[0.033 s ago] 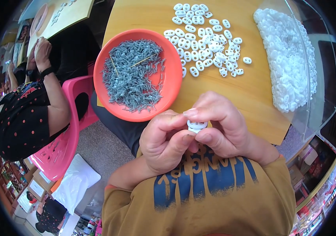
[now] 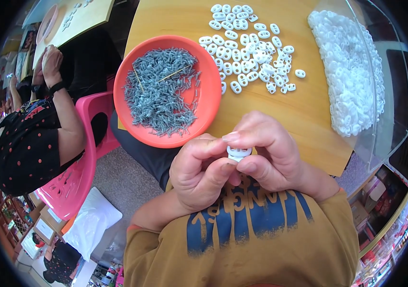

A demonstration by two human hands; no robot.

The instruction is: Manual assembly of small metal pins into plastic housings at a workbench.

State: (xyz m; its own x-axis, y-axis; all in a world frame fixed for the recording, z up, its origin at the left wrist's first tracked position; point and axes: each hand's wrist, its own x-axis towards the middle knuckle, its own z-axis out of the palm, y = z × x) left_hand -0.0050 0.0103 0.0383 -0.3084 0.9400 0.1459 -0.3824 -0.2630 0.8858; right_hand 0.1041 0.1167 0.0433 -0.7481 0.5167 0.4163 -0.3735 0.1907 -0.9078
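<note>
Between the fingertips of both hands, close in front of my chest, is a small white oval cord lock [image 2: 239, 152] with openings in its upper side. My left hand [image 2: 196, 172] pinches it from the left, and my right hand [image 2: 273, 155] grips it from the right with thumb and forefinger. Fingers cover part of it. Beyond the hands to the left stands an orange-red plastic bowl [image 2: 207, 115] with a heap of small grey metal springs [image 2: 158, 91] and two thin sticks. Many white two-holed cord locks [image 2: 236, 55] lie loose on the wooden table [image 2: 165, 21].
At the right edge, a clear plastic bin [image 2: 397, 95] holds a pile of white oval parts [image 2: 347, 71]. On the left, a person in a dark dotted top [image 2: 32, 143] sits on a pink chair [image 2: 87, 124] at another table [image 2: 87, 21]. A white plastic bag [image 2: 94, 220] lies on the floor.
</note>
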